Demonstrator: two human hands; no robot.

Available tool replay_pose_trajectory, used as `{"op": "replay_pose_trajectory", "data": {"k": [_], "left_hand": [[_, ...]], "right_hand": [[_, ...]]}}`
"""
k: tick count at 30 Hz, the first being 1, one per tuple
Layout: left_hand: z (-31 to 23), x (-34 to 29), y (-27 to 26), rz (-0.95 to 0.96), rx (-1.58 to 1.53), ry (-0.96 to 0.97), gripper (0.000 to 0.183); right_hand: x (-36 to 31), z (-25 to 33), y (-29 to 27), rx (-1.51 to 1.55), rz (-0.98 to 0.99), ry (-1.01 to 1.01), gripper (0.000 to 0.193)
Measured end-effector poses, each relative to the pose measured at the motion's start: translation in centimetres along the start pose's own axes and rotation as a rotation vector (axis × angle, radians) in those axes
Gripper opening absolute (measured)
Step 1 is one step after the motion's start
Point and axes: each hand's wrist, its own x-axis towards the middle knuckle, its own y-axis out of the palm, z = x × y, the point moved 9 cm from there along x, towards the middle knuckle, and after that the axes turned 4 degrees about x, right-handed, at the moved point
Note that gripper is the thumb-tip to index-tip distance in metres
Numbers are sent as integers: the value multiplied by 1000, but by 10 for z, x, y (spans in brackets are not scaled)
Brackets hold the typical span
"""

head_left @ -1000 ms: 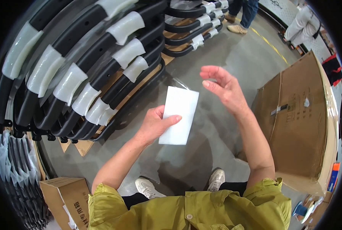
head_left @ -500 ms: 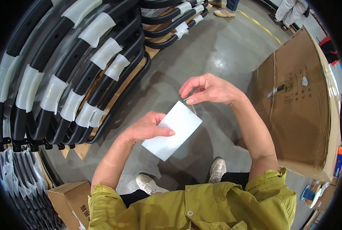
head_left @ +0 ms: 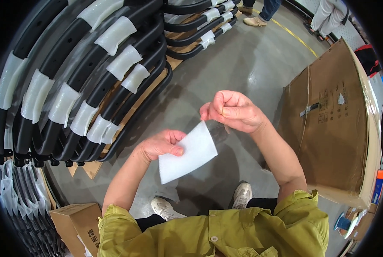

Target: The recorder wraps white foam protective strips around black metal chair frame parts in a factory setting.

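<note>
My left hand (head_left: 163, 143) grips a white foam sheet (head_left: 187, 154) by its left edge, thumb on top and fingers behind. The sheet is tilted, with one corner pointing up toward my right hand (head_left: 236, 112). That hand is closed in a pinch at the upper corner. Below its fingers hangs a thin clear plastic strip (head_left: 219, 133), hard to make out against the floor. Whether the strip is stuck to the foam I cannot tell.
On the left, black bent metal tubes (head_left: 82, 73) with white foam wraps are stacked on wood. A large cardboard box (head_left: 328, 124) stands to the right, a smaller carton (head_left: 78, 227) at lower left. A person's shoe (head_left: 255, 21) shows at the far edge.
The foam sheet has turned and its upper corner now meets my right fingers. My right hand has drawn its fingers into a tighter pinch and moved slightly down.
</note>
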Motion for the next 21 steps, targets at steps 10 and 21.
{"op": "replay_pose_trajectory", "data": {"k": [10, 21], "left_hand": [[2, -14, -16, -162, 298, -155, 37], [33, -19, -21, -156, 282, -405, 43]], "right_hand": [[-37, -50, -75, 209, -27, -247, 29], [-18, -35, -60, 536, 214, -433, 43]]}}
